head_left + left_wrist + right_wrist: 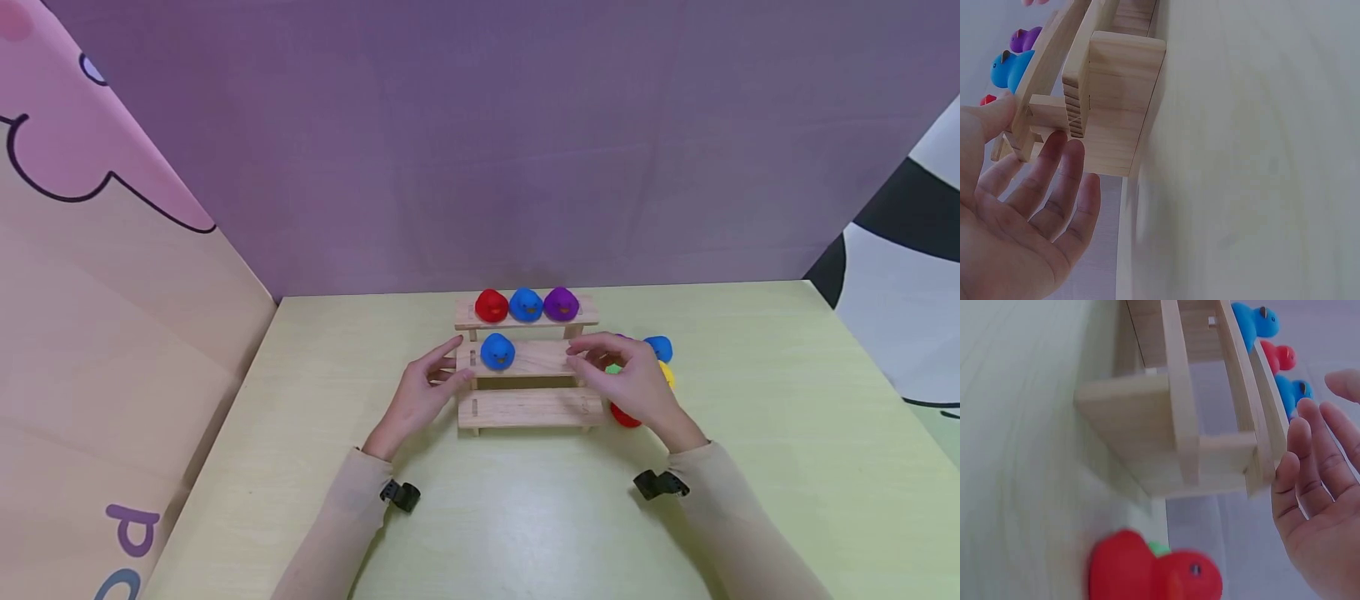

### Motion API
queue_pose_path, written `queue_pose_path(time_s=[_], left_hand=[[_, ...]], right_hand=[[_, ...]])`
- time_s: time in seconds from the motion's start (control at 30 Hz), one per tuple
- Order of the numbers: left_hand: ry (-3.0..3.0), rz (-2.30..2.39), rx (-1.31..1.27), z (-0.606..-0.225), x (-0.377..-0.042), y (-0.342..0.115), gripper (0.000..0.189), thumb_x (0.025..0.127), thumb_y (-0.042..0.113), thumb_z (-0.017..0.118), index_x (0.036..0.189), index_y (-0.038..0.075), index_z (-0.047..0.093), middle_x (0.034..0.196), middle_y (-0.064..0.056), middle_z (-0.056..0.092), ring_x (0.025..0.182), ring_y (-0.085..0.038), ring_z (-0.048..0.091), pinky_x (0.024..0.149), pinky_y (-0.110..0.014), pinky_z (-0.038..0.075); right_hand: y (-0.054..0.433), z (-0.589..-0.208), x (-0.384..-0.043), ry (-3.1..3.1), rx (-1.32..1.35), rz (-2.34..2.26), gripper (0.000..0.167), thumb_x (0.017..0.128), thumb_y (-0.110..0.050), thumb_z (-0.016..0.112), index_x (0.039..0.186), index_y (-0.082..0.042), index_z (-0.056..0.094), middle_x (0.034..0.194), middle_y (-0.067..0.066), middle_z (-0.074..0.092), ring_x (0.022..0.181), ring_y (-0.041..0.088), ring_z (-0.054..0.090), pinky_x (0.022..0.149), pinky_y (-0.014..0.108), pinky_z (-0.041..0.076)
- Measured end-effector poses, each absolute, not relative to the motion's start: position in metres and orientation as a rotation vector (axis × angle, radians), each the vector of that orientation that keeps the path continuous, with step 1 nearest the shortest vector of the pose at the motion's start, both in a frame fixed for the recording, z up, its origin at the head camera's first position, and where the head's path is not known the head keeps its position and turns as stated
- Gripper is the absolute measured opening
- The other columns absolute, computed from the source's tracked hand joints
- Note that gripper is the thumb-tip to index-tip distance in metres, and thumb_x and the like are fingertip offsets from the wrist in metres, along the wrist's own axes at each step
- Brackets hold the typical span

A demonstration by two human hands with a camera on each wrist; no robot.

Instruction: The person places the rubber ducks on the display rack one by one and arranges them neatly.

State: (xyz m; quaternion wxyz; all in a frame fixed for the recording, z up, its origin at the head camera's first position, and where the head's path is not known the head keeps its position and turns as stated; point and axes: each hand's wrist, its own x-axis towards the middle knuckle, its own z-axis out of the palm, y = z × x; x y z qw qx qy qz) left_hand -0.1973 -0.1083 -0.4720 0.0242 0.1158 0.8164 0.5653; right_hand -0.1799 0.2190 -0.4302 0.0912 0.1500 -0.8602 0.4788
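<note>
A three-tier wooden rack (540, 407) stands on the table. One blue toy duck (497, 352) sits at the left of its middle shelf. Along the top shelf are a red duck (492, 306), another blue duck (526, 305) and a purple duck (561, 304). My left hand (416, 398) is at the rack's left end, thumb by the middle shelf and fingers loosely bent beside the frame; whether they press on the wood is unclear. Over the right end of the middle shelf is my right hand (628, 379); in the right wrist view, nothing lies between its thumb and fingers.
Right of the rack lie more ducks, partly behind my right hand: a red one (626, 416), a blue one (659, 348), a yellow one (667, 375) and something green (613, 368). A purple wall (480, 150) rises behind the table (487, 533).
</note>
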Motion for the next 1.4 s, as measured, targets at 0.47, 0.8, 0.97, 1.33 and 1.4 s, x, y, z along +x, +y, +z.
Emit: queue_pose_path(time_s=[0.47,0.8,0.97,1.33,1.4], left_hand=[[2.521,1.749,0.35,-0.471,-0.196,-0.108,0.061,0.102,0.028,0.075,0.159,0.025,0.053,0.131,-0.015,0.072,0.11,-0.028,0.07,0.091,-0.036,0.062],[2.534,1.742,0.356,-0.47,-0.196,-0.108,0.062,0.102,0.029,0.074,0.16,0.025,0.052,0.131,-0.015,0.072,0.11,-0.027,0.07,0.091,-0.037,0.062],[2.535,1.744,0.359,-0.47,-0.196,-0.108,0.061,0.103,0.028,0.074,0.16,0.024,0.052,0.131,-0.015,0.071,0.111,-0.027,0.07,0.092,-0.037,0.062],[2.516,1.75,0.343,-0.47,-0.197,-0.108,0.062,0.102,0.028,0.075,0.159,0.025,0.052,0.132,-0.014,0.072,0.111,-0.028,0.07,0.095,-0.039,0.062],[2.514,1.749,0.345,-0.47,-0.197,-0.108,0.062,0.102,0.028,0.074,0.16,0.024,0.052,0.133,-0.015,0.072,0.112,-0.028,0.07,0.095,-0.039,0.062]], right_hand=[[0.264,-0.441,-0.167,-2.656,0.342,1.336,0.024,0.101,-0.026,0.076,0.121,-0.015,0.079,0.109,0.0,0.078,0.09,0.01,0.068,0.079,0.023,0.056],[0.289,-0.451,-0.159,-2.787,0.303,1.311,0.03,0.101,-0.028,0.075,0.126,-0.011,0.076,0.118,0.01,0.075,0.09,0.012,0.067,0.074,0.024,0.057],[0.298,-0.453,-0.156,-2.826,0.331,1.31,0.031,0.101,-0.025,0.076,0.127,-0.008,0.075,0.124,0.012,0.074,0.093,0.009,0.067,0.076,0.022,0.058],[0.308,-0.453,-0.154,-2.949,0.322,1.316,0.039,0.099,-0.029,0.078,0.132,-0.009,0.073,0.125,0.013,0.074,0.095,0.012,0.068,0.075,0.025,0.057],[0.309,-0.454,-0.153,-2.962,0.314,1.322,0.039,0.098,-0.03,0.079,0.132,-0.01,0.073,0.123,0.013,0.075,0.095,0.013,0.068,0.075,0.026,0.057]])
